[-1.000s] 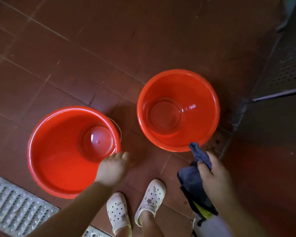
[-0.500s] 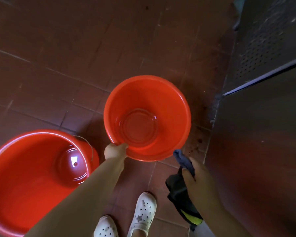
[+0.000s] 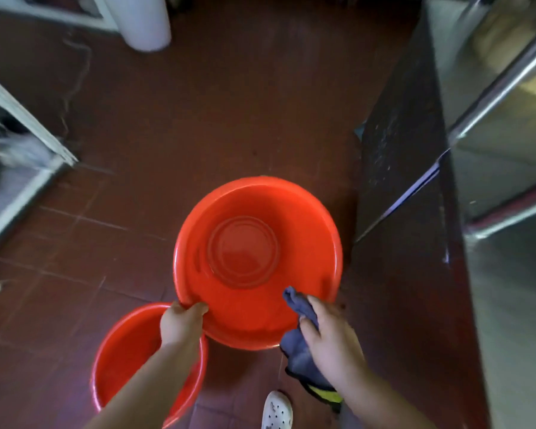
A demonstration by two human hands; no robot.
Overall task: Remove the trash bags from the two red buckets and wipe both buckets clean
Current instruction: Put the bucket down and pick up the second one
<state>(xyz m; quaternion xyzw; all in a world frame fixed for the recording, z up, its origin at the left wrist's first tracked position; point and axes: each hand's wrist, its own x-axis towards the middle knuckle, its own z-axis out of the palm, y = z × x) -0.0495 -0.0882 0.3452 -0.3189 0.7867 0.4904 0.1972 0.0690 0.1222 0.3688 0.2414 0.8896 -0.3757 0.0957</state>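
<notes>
Left hand (image 3: 180,323) gripping the near rim of the upper red bucket (image 3: 257,258), fingers curled over the edge; right hand (image 3: 331,332) clutching a dark blue cloth (image 3: 297,335) at the same rim, just beside the bucket's right side. Bucket seemingly tilted toward the camera, overlapping the second red bucket (image 3: 127,360) on the tiled floor (image 3: 198,134). No trash bag visible in either bucket, so bag removal looks done. Interiors bare and glossy; whether wiped yet, impossible to tell. Wiping probably in hand or close to ending. Steel cabinet (image 3: 492,181) at right; one white clog (image 3: 276,411) below.
</notes>
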